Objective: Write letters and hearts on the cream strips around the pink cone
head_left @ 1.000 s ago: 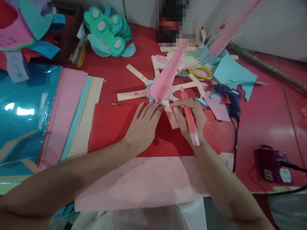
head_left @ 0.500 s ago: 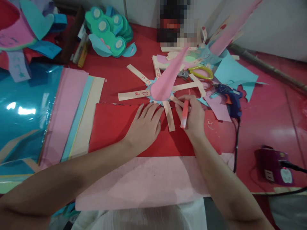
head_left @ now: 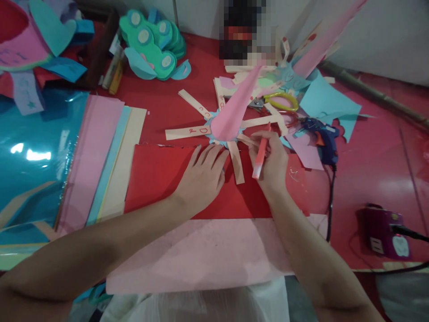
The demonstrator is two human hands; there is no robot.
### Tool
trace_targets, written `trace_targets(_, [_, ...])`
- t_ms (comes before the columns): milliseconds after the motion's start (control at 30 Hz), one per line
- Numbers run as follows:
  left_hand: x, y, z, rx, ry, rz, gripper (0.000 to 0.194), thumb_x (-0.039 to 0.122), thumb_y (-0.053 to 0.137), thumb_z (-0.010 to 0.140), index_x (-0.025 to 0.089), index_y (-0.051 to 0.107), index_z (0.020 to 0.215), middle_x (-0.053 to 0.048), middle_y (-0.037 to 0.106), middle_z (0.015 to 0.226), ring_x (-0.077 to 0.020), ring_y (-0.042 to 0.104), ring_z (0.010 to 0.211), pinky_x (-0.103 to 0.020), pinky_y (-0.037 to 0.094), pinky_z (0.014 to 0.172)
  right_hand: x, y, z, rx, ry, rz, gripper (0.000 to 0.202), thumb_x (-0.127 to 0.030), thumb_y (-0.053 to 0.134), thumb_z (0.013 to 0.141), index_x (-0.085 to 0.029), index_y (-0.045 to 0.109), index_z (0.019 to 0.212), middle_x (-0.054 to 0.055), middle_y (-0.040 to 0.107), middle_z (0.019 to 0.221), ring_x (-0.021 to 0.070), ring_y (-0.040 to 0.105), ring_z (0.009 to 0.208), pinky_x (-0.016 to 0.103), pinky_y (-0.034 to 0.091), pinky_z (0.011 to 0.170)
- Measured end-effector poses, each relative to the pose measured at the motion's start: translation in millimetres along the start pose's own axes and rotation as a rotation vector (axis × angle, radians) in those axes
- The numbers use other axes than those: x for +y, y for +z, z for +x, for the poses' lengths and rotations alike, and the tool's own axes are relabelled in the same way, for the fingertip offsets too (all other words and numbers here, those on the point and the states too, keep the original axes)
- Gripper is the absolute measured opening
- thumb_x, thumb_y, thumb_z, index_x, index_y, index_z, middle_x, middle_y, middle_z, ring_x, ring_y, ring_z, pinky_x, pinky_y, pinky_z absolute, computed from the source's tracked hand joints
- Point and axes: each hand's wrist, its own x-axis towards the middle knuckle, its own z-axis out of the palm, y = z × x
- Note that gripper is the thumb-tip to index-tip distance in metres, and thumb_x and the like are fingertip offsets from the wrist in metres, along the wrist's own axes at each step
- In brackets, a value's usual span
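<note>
A pink paper cone (head_left: pixel 233 116) on a scalloped blue base stands in front of me, with cream paper strips spreading out around it. Red letters mark some strips, such as the left strip (head_left: pixel 187 132) with a "D" and "d". My left hand (head_left: pixel 203 176) lies flat, fingers stretched, its fingertips at the near rim of the base. Between the fingers of my right hand (head_left: pixel 275 161) is a red marker (head_left: pixel 260 158). That hand is over the strip (head_left: pixel 245 140) to the right of the base; the marker's writing tip is hidden. Another strip (head_left: pixel 237 163) points toward me.
Under my hands lies a red board (head_left: pixel 161 183). A blue glue gun (head_left: pixel 326 138), yellow-handled scissors (head_left: pixel 283 102) and paper scraps lie to the right, near a purple power box (head_left: pixel 385 230). Coloured sheets (head_left: pixel 97 152) are stacked left; green frog cutouts (head_left: pixel 152 44) sit behind.
My right hand has shifted slightly to the right with the marker, which leans a little more. My left hand and the cone stay nearly in place.
</note>
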Motion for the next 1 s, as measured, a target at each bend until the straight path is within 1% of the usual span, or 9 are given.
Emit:
trace_targets(133, [-0.1,0.7,-0.4,0.005,0.001,0.008,0.042,0.014,0.036,0.094,0.007,0.050,0.133,-0.016,0.053,0.138,-0.0286,0.046,0.133,-0.051,0.031,0.117,1.5,-1.2,0.3,0.044,-0.046,-0.090,0.033,-0.009,0.052,0.071,-0.025,0.056,0.099,0.006,0.067,0.100,0.0221,0.064,0.089,0.045,0.052,0.083])
trace_targets(267, [-0.7,2.2,-0.7,0.008,0.010,0.009,0.042,0.014,0.036,0.094,0.008,0.050,0.133,-0.017,0.053,0.138,-0.0286,0.047,0.133,-0.052,0.032,0.116,-0.6,-1.9,-1.5,0.044,-0.093,-0.108,0.036,-0.007,0.048,0.068,-0.026,0.055,0.098,0.004,0.066,0.098,0.0230,0.064,0.093,0.046,0.051,0.086])
trace_targets(400, [-1.2,2.8,-0.9,0.015,0.013,0.012,0.041,0.015,0.036,0.095,0.007,0.050,0.132,-0.018,0.053,0.137,-0.0296,0.046,0.134,-0.053,0.033,0.115,-9.3,-2.9,-3.3,0.204,-0.040,-0.093,0.045,-0.002,0.044,0.064,-0.026,0.054,0.101,0.005,0.065,0.105,0.0233,0.062,0.098,0.044,0.050,0.086])
trace_targets(467, [-1.2,2.6,-1.2,0.023,0.012,0.014,0.040,0.015,0.036,0.095,0.007,0.051,0.132,-0.018,0.053,0.137,-0.0298,0.045,0.134,-0.053,0.033,0.115,-11.6,-2.6,-3.4,0.241,-0.055,-0.069,0.044,-0.002,0.045,0.063,-0.025,0.054,0.100,0.006,0.065,0.106,0.0225,0.062,0.098,0.042,0.051,0.084])
trace_targets(567, [-0.7,2.0,-2.0,0.049,0.025,-0.003,0.041,0.014,0.036,0.094,0.008,0.049,0.133,-0.018,0.052,0.139,-0.0292,0.044,0.135,-0.054,0.033,0.115,-8.4,-0.8,-2.7,0.178,-0.078,-0.077,0.039,-0.005,0.048,0.068,-0.027,0.053,0.100,0.005,0.066,0.102,0.0203,0.064,0.092,0.037,0.053,0.077])
trace_targets(667, [-0.6,2.2,-2.8,0.072,0.071,-0.026,0.044,0.013,0.039,0.093,0.009,0.045,0.136,-0.017,0.049,0.143,-0.0280,0.041,0.138,-0.052,0.031,0.117,-3.1,0.0,-2.5,0.099,-0.094,-0.143,0.037,-0.007,0.048,0.071,-0.026,0.052,0.102,0.004,0.066,0.097,0.0206,0.065,0.090,0.039,0.054,0.079])
trace_targets(833, [-2.1,4.7,-2.8,0.004,0.228,-0.015,0.048,0.019,0.043,0.093,0.008,0.041,0.140,-0.016,0.045,0.148,-0.0274,0.038,0.141,-0.049,0.030,0.118,-8.2,-3.8,-3.3,0.144,-0.115,-0.165,0.044,-0.001,0.043,0.066,-0.025,0.054,0.102,0.005,0.068,0.100,0.0219,0.066,0.090,0.040,0.053,0.077])
trace_targets(900, [-2.9,5.8,-2.4,-0.022,0.247,-0.003,0.045,0.022,0.042,0.095,0.005,0.045,0.137,-0.017,0.049,0.144,-0.0284,0.040,0.139,-0.048,0.031,0.118,-11.3,-4.8,-3.4,0.165,-0.154,-0.140,0.045,0.000,0.042,0.065,-0.025,0.055,0.100,0.005,0.069,0.099,0.0212,0.066,0.088,0.039,0.053,0.076])
trace_targets(1000, [-3.6,6.8,-1.9,-0.021,0.248,0.002,0.044,0.023,0.042,0.096,0.004,0.048,0.135,-0.018,0.052,0.140,-0.0298,0.043,0.137,-0.048,0.033,0.117,-11.2,-4.1,-4.0,0.133,-0.164,-0.100,0.040,-0.002,0.043,0.069,-0.025,0.056,0.098,0.004,0.070,0.097,0.0221,0.066,0.090,0.043,0.053,0.081])
